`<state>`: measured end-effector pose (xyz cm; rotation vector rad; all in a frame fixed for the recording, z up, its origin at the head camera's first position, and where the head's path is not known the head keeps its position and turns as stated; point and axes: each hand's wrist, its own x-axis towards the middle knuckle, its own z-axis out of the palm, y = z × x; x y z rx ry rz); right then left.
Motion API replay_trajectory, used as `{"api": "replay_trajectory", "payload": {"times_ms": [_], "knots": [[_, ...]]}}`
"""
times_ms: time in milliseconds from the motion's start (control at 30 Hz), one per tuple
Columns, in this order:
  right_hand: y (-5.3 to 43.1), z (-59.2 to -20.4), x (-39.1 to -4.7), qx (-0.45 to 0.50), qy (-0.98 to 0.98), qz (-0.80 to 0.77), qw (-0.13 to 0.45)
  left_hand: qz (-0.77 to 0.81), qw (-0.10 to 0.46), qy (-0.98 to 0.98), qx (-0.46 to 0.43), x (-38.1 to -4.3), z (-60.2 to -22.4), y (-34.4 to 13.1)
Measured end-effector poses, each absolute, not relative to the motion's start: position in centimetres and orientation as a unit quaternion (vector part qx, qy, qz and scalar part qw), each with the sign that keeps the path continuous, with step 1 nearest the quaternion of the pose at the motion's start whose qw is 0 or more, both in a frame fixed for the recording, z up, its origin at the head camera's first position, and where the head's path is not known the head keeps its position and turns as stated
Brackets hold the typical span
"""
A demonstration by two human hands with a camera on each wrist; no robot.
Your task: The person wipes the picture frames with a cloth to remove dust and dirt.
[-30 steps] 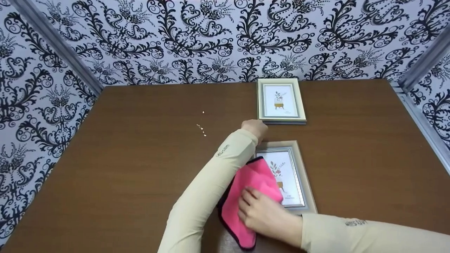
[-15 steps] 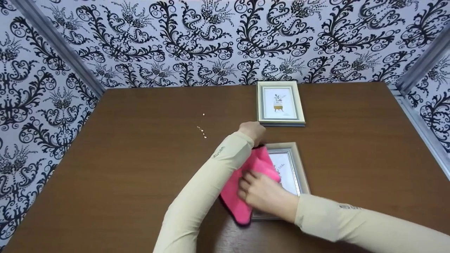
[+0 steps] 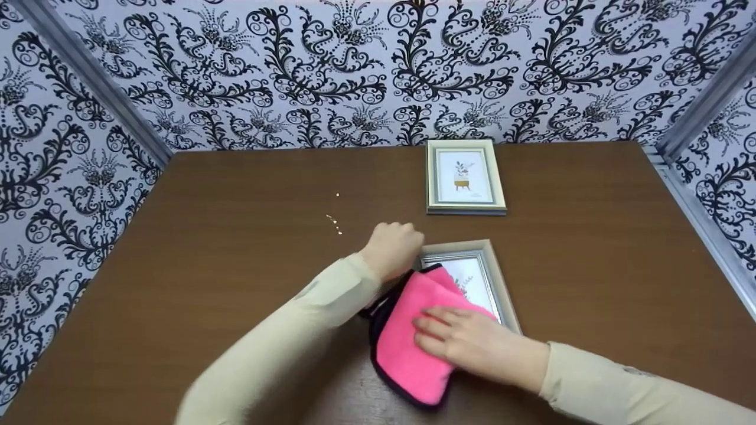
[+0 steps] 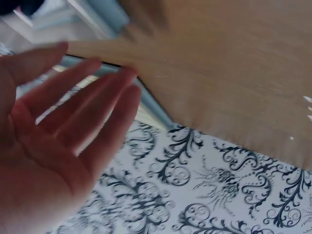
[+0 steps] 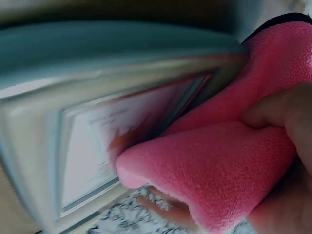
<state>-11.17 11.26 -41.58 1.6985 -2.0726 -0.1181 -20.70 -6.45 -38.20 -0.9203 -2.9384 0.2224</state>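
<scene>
My right hand (image 3: 475, 342) holds a pink cloth (image 3: 410, 339) with black edging against the left side of a picture frame (image 3: 501, 289). In the right wrist view the thumb presses into the folded cloth (image 5: 209, 165), part of which lies over the frame's glass. The cloth hides the frame's lower left. My left hand (image 3: 393, 251) is by the frame's upper left corner. In the left wrist view its fingers are spread and loosely bent, with nothing in them; the frame's corner (image 4: 105, 17) appears just beyond the fingertips.
A second picture frame (image 3: 499, 177) with a cream border lies farther back, near the patterned wall (image 3: 331, 71). Several small white bits (image 3: 335, 222) lie on the brown table (image 3: 236, 265) left of the frames. Metal rails edge the side walls.
My left hand has drawn back from the frame's upper left corner, toward me and leftward. The right hand slid the cloth up along the frame, then back down, where its fingers now lie flatter.
</scene>
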Motion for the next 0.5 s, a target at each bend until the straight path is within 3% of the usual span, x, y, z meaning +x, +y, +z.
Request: {"api": "replay_trajectory", "payload": {"times_ms": [267,367,500], "knots": [[10.8,-40.6,-15.6,0.557,-0.814,-0.074,0.146,0.095,0.221,-0.904,-0.352,-12.8,-37.0,-9.0],[10.2,-40.6,-17.3,0.537,-0.831,-0.076,0.124,0.111,0.251,-0.881,-0.385,-10.1,-37.5,-8.3],[9.4,-41.0,-18.8,0.515,-0.849,-0.053,0.108,0.132,0.250,-0.853,-0.438,-7.3,-39.1,-6.9]]}}
